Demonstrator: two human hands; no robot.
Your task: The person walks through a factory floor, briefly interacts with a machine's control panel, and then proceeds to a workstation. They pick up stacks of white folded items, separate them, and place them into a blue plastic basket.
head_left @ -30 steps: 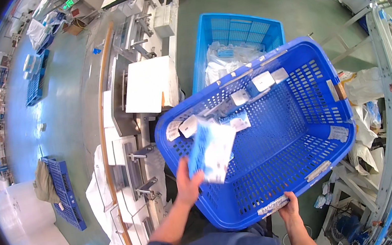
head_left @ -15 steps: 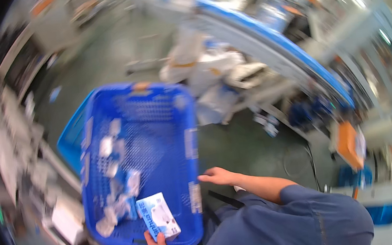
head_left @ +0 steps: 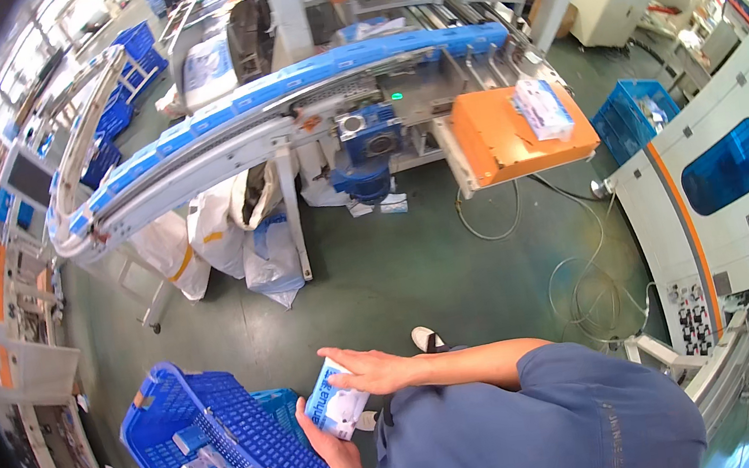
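Head view: The left hand [head_left: 329, 440] cups the underside of a small blue-and-white soft pack [head_left: 338, 402], fingers closed around its lower edge. The right hand [head_left: 367, 369] lies across the pack's upper end, fingers flat and closed on it. The pack is held in front of the person's torso, above the green floor [head_left: 416, 257] and just beside the right rim of a blue plastic basket [head_left: 176, 425]. The pack's long axis runs diagonally, from lower left near the left palm to upper right under the right fingers. The basket contains several similar small packs. Beyond the hands, a curved blue conveyor [head_left: 280, 104] crosses the upper area. An orange tray [head_left: 495, 136] carries another pack [head_left: 542, 107].
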